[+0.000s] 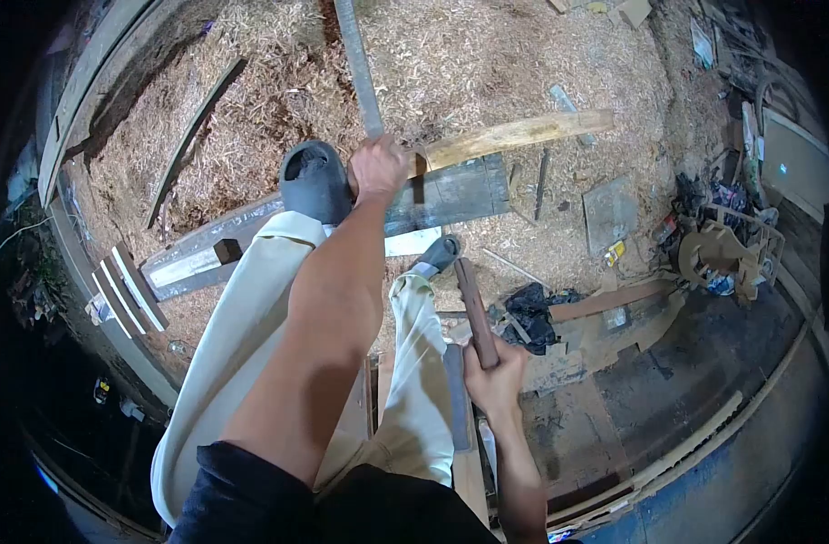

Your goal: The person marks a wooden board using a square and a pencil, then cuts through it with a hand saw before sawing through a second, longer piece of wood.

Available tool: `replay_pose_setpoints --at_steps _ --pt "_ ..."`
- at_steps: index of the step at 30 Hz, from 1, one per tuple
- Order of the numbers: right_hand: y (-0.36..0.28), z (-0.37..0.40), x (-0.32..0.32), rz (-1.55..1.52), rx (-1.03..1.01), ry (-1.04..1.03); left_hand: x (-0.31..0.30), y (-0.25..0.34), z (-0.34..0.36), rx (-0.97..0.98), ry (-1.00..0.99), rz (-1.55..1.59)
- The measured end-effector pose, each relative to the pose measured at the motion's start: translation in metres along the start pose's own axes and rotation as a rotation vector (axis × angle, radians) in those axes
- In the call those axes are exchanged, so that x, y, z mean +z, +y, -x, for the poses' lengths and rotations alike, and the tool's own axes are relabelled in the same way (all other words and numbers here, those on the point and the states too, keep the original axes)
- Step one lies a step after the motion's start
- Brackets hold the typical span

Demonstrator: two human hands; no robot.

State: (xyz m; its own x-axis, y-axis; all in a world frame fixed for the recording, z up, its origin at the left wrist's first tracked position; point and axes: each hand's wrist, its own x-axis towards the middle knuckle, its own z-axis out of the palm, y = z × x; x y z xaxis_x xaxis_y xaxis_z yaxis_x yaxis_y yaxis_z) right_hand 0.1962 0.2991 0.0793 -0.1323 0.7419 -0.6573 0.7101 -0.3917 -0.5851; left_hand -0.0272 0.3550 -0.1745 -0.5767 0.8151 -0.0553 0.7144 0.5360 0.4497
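Observation:
My left hand (378,168) is closed at the near end of a long flat grey strip (358,68), beside the left end of a curved piece of timber (523,134). The strip runs away from me toward the top of the view. Just left of that hand, a dark clog (313,179) on my foot rests over a grey plank (446,192). My right hand (496,376), lower and nearer my body, is wrapped round a brown wooden handle (473,308) that points up and forward. A grey flat piece (456,399) lies beside this hand; whether it joins the handle, I cannot tell.
Wood shavings (487,68) cover the ground. Several curved wooden strips (129,290) lie at the left, with a long dark strip (197,140) farther up. A square board (610,214), a black plastic bag (528,317) and piled scraps (722,254) lie to the right.

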Motion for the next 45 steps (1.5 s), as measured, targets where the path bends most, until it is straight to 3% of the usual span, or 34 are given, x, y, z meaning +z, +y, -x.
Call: replay_pose_setpoints --at_steps 8,12,17,20,23,25,27,30,33,37,41,45 --pt "-0.017 -0.104 0.041 0.004 -0.169 0.023 0.0 -0.001 0.003 -0.066 -0.037 -0.006" --pt "-0.019 -0.106 0.045 0.013 -0.189 -0.004 -0.007 -0.005 -0.002 -0.022 -0.016 0.162" --pt "-0.03 -0.106 0.053 0.034 -0.203 0.007 -0.01 -0.006 -0.004 -0.124 -0.056 0.138" --pt "-0.036 -0.11 0.048 0.066 -0.202 0.006 -0.013 0.003 -0.01 -0.099 0.024 0.127" --pt "-0.043 -0.111 0.046 0.069 -0.115 -0.074 -0.016 0.003 -0.013 -0.174 -0.046 0.09" --pt "-0.046 -0.113 0.044 0.074 -0.179 -0.064 -0.016 0.012 -0.018 -0.298 -0.01 0.056" --pt "-0.056 -0.109 0.038 0.025 -0.055 -0.121 -0.017 0.012 -0.018 -0.311 0.011 0.072" --pt "-0.08 -0.06 0.001 0.125 -0.031 -0.107 -0.01 0.01 -0.017 -0.281 0.07 0.032" --pt "-0.059 -0.016 -0.027 0.104 0.056 -0.12 -0.018 0.015 -0.019 -0.331 -0.023 0.016" --pt "-0.044 -0.056 -0.005 0.14 -0.012 -0.092 -0.01 0.012 -0.019 -0.249 0.11 0.055" --pt "-0.071 -0.132 0.043 0.167 -0.059 -0.094 -0.007 0.007 -0.019 -0.23 0.089 0.024" --pt "-0.062 -0.077 0.016 0.147 -0.036 -0.098 -0.007 0.007 -0.02 -0.265 0.086 0.058"
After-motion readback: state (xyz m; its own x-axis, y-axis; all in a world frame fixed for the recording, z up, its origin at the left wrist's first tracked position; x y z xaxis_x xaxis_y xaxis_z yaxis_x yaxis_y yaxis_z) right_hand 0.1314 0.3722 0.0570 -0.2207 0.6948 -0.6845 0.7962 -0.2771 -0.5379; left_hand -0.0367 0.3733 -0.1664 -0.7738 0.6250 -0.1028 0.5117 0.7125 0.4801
